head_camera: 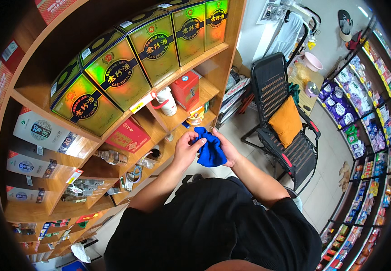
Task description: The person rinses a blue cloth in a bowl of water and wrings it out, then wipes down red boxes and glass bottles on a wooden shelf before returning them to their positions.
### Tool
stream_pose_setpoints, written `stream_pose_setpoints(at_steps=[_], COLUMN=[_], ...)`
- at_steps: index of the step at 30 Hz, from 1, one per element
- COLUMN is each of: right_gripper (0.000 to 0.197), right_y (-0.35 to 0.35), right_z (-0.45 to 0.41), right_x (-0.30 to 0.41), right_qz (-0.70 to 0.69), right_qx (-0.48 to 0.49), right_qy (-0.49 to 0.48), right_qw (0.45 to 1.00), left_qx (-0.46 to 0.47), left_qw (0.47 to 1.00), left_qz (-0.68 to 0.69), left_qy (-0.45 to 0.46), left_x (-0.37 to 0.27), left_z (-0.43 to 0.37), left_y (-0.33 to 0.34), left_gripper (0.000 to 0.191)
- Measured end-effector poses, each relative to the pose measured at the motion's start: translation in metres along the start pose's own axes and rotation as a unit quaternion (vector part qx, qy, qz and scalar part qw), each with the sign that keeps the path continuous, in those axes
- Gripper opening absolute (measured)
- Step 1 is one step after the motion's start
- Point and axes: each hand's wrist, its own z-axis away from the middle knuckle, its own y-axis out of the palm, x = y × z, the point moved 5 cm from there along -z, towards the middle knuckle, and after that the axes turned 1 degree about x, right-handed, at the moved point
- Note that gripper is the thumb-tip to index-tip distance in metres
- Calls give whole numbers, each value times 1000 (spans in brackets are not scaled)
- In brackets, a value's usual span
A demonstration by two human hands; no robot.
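Observation:
A crumpled blue cloth (210,150) hangs between my two hands, in front of my body. My left hand (186,149) pinches its upper left edge between thumb and fingers. On the right side, my right hand (227,149) holds the cloth's edge, with some fingers hidden behind it. Just beyond the hands is a wooden shelf unit (215,91). On it stand a red box (186,89), a white cup with a red strap (166,103) and several gold liquor boxes (155,50).
At the right stands a black reclining chair (270,88) with an orange cushion (286,121). Farther right, a curved-looking store rack (361,162) holds many packaged goods. Glass bottles (114,157) and grey-white boxes (43,130) fill shelves at the left. A pink basin (313,61) is behind the chair.

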Motion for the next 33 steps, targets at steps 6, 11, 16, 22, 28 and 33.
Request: stream_pose_setpoints(at_steps=[6,11,16,22,28,33], right_gripper=[64,58,57,62,52,50], right_y=[-14,-45,-54,-54,-31,-42], right_z=[-7,-23,-31,-64,-107,-113], right_x=[29,80,149,223,243,247], right_qz=[-6,39,-14,144,160,118], right_qx=[38,23,59,34,65,46], right_qy=[25,98,114,-22,-69,-75], right_qw=[999,994,992,989,982,989], left_qx=[-78,-97,-164,-315,-216,-145], left_qw=[995,992,978,680,617,686], left_qz=[-3,-2,-80,-612,-746,-712], left_qy=[63,76,106,254,125,30], left_x=[-17,-25,-43,-124,-128,-141], left_z=[-35,-68,-105,-147,-199,-212], left_y=[2,17,36,56,21,11], left_gripper=[26,31,32,70,96,103])
